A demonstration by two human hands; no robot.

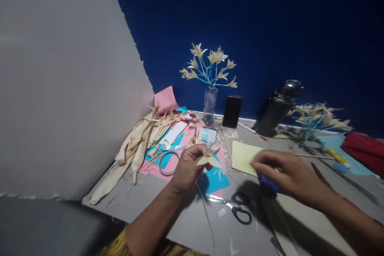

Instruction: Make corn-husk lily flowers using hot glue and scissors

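Note:
My left hand (190, 168) is closed in a pinch on a pale flower (209, 158) with pointed petals, which looks made of dried husk. To the right, my right hand (283, 174) hovers with thumb and fingers drawn together, slightly blurred; anything in its fingertips is too small to make out. Just below it is a dark blue object (268, 187), partly covered by the hand, its kind unclear. A yellow sheet of paper (244, 156) lies beside the right fingertips. Black-handled scissors (232, 207) rest on the table between and below both hands.
Behind, a clear vase (210, 106) holds similar flowers, beside an upright phone (232, 112) and a dark flask (277, 108). Dried husks (139, 144), a tape roll (169, 163) and pink and blue paper (217, 180) lie left. More flowers (319, 116) and red cloth (364, 152) are right.

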